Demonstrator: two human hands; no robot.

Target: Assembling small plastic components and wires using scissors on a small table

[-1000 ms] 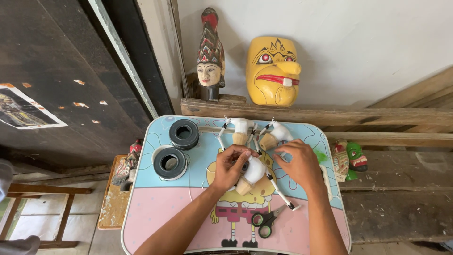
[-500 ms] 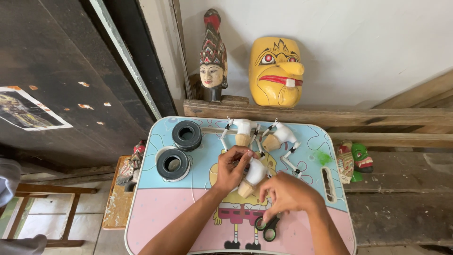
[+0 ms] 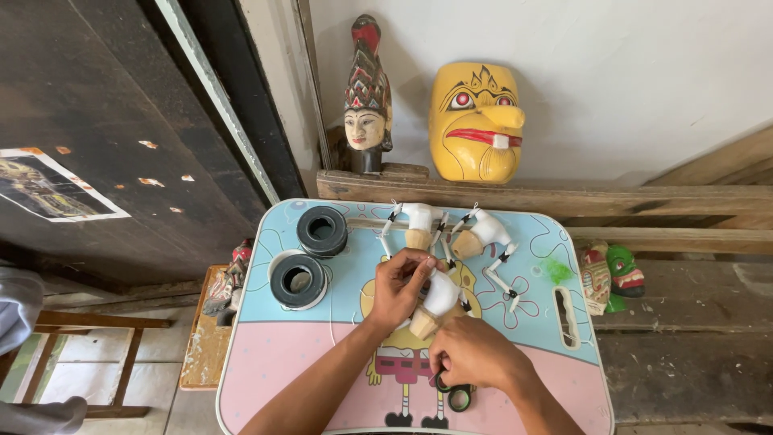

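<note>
Overhead, the left hand (image 3: pixel 400 283) closes its grip on a white-bodied wooden puppet torso (image 3: pixel 436 300) at the centre of the cartoon-printed blue-and-pink worktop (image 3: pixel 306 362), while the right hand (image 3: pixel 475 354) grips black-handled scissors (image 3: pixel 455 393) just below; two black tape rolls (image 3: pixel 310 256) sit left.

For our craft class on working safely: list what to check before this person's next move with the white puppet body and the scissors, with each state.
1. Left hand grips the white puppet body: ok.
2. Right hand rests on the scissors: ok.
3. Scissors blades shut: cannot tell, hand covers them.
4. Two spare puppet bodies lie clear of both hands: ok.
5. Tape rolls lie apart, to the left: ok.
</note>
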